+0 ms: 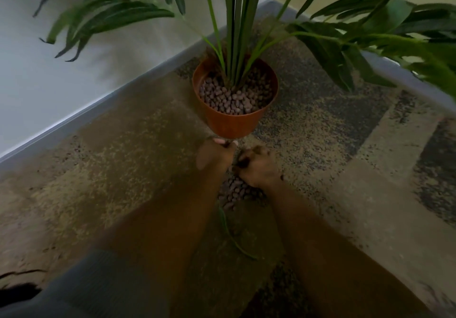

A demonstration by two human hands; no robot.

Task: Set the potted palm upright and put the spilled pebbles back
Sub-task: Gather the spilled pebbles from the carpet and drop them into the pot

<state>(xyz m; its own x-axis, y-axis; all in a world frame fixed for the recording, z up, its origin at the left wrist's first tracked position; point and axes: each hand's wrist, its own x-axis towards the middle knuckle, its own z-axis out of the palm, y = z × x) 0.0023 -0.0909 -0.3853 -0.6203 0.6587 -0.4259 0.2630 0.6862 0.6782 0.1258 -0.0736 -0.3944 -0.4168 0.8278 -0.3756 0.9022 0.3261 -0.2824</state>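
Both forearms reach forward from the near edge and converge toward the middle. The left hand lies slightly farther than the right, fingers curled under and pale nails showing at its far edge. The right hand sits just beside it, knuckles up, fingers bent inward. A ribbed grey sleeve covers the left upper forearm; the right forearm is bare.

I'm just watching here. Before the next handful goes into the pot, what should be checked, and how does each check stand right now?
1. Pot upright: ok.
2. Room in the pot for more pebbles: ok, rim stands above them.
3. Spilled pebbles all cleared: not ok, a pile remains on the carpet.
4. Right hand holding pebbles: ok, fingers curled on some.
5. Left hand holding pebbles: cannot tell.
6. Loose leaf picked up: not ok.
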